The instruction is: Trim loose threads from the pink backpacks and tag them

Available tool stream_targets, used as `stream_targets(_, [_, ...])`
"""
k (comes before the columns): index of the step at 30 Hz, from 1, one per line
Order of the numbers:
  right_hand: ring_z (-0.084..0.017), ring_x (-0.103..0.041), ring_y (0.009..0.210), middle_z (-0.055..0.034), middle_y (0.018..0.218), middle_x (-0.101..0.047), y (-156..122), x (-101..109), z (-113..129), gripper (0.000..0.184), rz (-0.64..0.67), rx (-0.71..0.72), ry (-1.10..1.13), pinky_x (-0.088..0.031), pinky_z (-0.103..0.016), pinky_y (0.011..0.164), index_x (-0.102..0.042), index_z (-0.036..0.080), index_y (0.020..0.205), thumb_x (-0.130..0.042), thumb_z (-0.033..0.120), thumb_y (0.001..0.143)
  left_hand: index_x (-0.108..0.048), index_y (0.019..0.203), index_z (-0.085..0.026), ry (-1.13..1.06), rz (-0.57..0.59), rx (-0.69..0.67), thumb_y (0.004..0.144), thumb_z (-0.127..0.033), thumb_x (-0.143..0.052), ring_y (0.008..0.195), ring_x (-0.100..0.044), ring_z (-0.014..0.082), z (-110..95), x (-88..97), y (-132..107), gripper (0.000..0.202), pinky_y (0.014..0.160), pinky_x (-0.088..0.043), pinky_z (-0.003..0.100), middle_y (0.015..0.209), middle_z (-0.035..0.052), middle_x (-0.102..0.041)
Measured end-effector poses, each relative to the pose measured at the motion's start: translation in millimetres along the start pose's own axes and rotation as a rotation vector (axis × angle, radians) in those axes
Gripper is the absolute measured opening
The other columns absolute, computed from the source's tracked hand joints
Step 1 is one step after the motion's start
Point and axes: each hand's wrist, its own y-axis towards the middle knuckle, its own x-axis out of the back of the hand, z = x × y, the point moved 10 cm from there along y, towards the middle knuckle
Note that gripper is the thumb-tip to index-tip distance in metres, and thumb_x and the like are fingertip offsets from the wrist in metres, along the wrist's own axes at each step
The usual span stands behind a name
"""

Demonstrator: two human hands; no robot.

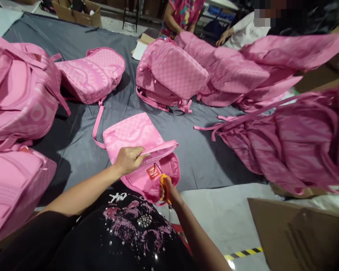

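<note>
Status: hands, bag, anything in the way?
Left hand gripping open bag by its edge. Right hand holding orange tool at the opening, near red label. Other bags around; none over the opening.

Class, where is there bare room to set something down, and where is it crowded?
Grey cloth lies bare between the open bag and right-hand bags, and between the back-left bag and cardboard box. Crowded: the bunched left bags and overlapping back-right bags.

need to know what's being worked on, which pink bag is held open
The pink patterned fabric bag front and centre: it alone is gripped by the left hand, gaping to show a red square label.
</note>
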Motion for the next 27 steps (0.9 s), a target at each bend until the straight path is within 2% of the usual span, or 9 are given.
stream_targets(3, [-0.011,-0.04,0.042,0.0025,0.05,-0.041,38.4,-34.0,11.0,0.062,0.039,0.015,0.341,-0.04,-0.023,0.043,-0.043,0.023,0.067,-0.024,0.078,0.088,-0.063,0.07,-0.018,-0.035,0.024,-0.119,0.097,-0.04,-0.047,0.051,-0.055,0.0108,-15.3,-5.1,7.2,0.038,0.052,-0.036,0.022,0.056,0.0001,-0.061])
stream_targets(7, [-0.01,-0.034,0.039,0.0056,0.049,-0.036,63.3,-73.3,29.3,0.06,0.157,0.109,0.531,-0.037,-0.022,0.043,-0.043,0.024,0.068,-0.026,0.077,0.089,-0.061,0.067,-0.017,0.015,0.011,-0.264,0.096,-0.041,-0.048,0.047,-0.051,0.0104,-31.6,-9.4,18.0,0.04,0.051,-0.035,0.022,0.051,-0.0011,-0.054])
stream_targets(10, [-0.007,-0.017,0.032,0.0103,0.039,-0.024,58.3,-99.5,22.4,0.059,0.393,0.055,0.548,-0.024,-0.021,0.034,-0.043,0.023,0.065,-0.032,0.077,0.088,-0.062,0.071,-0.017,0.042,-0.013,-0.282,0.096,-0.039,-0.049,0.046,-0.05,0.0101,-27.9,-5.3,28.6,0.036,0.051,-0.036,0.022,0.051,-0.0017,-0.053])
stream_targets(12, [-0.006,-0.011,0.03,0.0121,0.035,-0.021,49.0,-115.0,12.6,0.057,0.581,-0.001,0.534,-0.02,-0.02,0.032,-0.045,0.023,0.066,-0.034,0.074,0.09,-0.062,0.073,-0.017,0.025,-0.033,-0.283,0.095,-0.037,-0.049,0.046,-0.049,0.0095,-23.7,0.9,36.3,0.033,0.049,-0.035,0.022,0.052,-0.002,-0.053])
stream_targets(13, [-0.006,-0.012,0.029,0.0123,0.035,-0.021,47.0,-117.6,9.6,0.056,0.62,-0.005,0.538,-0.02,-0.019,0.032,-0.046,0.022,0.066,-0.036,0.072,0.09,-0.062,0.073,-0.017,0.015,-0.041,-0.283,0.094,-0.037,-0.049,0.045,-0.047,0.0091,-22.4,3.5,40.0,0.032,0.048,-0.034,0.022,0.052,-0.0024,-0.052])
stream_targets(15, [-0.005,-0.017,0.029,0.0118,0.036,-0.027,50.2,-113.8,8.2,0.052,0.582,0.024,0.57,-0.02,-0.017,0.033,-0.045,0.021,0.066,-0.043,0.066,0.091,-0.061,0.071,-0.017,0.006,-0.044,-0.303,0.093,-0.035,-0.051,0.043,-0.044,0.0084,-24.2,5.5,46.1,0.03,0.046,-0.032,0.022,0.05,-0.0033,-0.048])
stream_targets(18, [-0.005,-0.023,0.031,0.0099,0.039,-0.034,52.2,-117.1,7.8,0.046,0.581,0.008,0.57,-0.021,-0.016,0.034,-0.044,0.02,0.066,-0.052,0.058,0.091,-0.059,0.067,-0.018,0.035,-0.004,-0.383,0.092,-0.034,-0.053,0.042,-0.042,0.0086,-35.7,-1.1,50.9,0.03,0.045,-0.032,0.023,0.047,-0.0039,-0.045])
stream_targets(21, [-0.005,-0.021,0.031,0.0105,0.038,-0.032,50.0,-123.7,9.3,0.049,0.627,-0.012,0.616,-0.023,-0.017,0.034,-0.045,0.02,0.066,-0.049,0.061,0.092,-0.059,0.067,-0.018,0.077,0.009,-0.431,0.092,-0.034,-0.053,0.042,-0.043,0.0091,-43.1,-4.7,52.7,0.03,0.046,-0.033,0.023,0.047,-0.0034,-0.046])
stream_targets(27, [-0.004,-0.018,0.029,0.0116,0.036,-0.029,56.0,-111.3,15.2,0.053,0.497,0.067,0.755,-0.022,-0.017,0.034,-0.045,0.02,0.065,-0.048,0.068,0.089,-0.057,0.068,-0.019,0.106,-0.003,-0.491,0.093,-0.033,-0.053,0.042,-0.042,0.0091,-43.1,-0.6,49.9,0.029,0.047,-0.032,0.023,0.047,-0.0044,-0.044])
